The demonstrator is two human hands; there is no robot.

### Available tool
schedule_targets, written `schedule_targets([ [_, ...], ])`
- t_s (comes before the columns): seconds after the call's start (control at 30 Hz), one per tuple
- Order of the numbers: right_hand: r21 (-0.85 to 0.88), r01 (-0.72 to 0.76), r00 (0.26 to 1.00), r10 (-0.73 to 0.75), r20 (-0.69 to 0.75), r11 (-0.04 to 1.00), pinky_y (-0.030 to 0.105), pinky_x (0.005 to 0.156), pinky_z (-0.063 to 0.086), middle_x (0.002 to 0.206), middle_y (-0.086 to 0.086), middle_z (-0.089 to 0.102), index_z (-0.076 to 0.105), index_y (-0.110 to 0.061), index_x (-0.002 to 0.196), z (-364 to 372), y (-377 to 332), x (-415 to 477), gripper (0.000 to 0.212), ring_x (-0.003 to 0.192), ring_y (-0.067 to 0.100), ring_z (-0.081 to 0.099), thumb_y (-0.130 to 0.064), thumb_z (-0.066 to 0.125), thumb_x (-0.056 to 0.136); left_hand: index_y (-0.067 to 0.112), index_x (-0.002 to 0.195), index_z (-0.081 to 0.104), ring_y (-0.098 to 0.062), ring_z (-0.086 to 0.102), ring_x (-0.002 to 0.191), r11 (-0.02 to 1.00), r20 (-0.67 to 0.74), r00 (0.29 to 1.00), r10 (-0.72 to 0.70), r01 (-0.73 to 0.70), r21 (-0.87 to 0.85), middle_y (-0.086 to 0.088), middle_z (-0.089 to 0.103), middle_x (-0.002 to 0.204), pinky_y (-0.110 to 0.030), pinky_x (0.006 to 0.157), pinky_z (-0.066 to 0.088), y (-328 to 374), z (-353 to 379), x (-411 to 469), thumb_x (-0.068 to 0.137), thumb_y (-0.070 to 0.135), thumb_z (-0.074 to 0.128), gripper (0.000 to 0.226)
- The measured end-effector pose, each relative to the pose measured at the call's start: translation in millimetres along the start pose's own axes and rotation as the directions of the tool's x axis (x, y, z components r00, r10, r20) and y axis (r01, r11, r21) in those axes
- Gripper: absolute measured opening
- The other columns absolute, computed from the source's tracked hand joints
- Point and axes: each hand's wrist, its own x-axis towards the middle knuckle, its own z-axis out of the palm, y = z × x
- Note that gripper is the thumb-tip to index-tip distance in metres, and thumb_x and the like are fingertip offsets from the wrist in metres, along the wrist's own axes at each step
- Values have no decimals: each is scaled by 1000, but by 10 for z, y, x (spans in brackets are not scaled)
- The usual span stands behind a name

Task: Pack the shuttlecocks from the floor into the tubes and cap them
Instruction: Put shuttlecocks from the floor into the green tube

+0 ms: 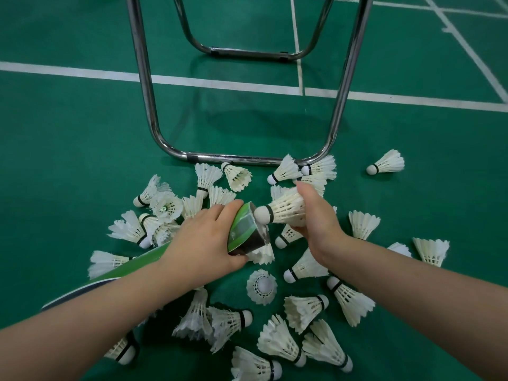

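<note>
Person's body in view: two hands and two forearms only. Left hand and right hand are bare. Left forearm and right forearm are uncovered from wrist to frame edge. Fingers look slim with smooth knuckles; nails are too small to judge.

No text can be read; a small pale mark on the green tube is too blurred.

left hand: fingers curled, gripping | right hand: fingers curled, gripping
</note>
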Motion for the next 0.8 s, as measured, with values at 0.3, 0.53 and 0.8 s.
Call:
schedule_targets([
  [0.3,-131,157,957,-118,265,979,20,96,39,108,-20,59,57,-34,113,125,137,-190,30,102,-6,53,-45,35,96,30,142,17,-14,46,107,1000,-28,999,-25,25,-1,6,47,123,-33,94,41,1,7,31,69,56,66,91],
  [0.53,-247,406,876,-297,380,880,24,85,51,96,0,69,68,-24,97,53,122,-279,29,94,11,62,-36,46,82,28,140,19,-15,47,106,1000,-64,998,-24,23,-16,4,49,122,-36,94,43,-28,5,41,68,53,67,90],
  [0.8,-414,313,802,-5,597,855,58,86,48,97,31,58,60,0,96,156,162,-230,52,81,34,54,-30,60,55,27,142,19,-16,47,105,1000,-47,999,-4,4,8,4,48,121,-35,93,42,61,30,-27,64,66,46,91],
])
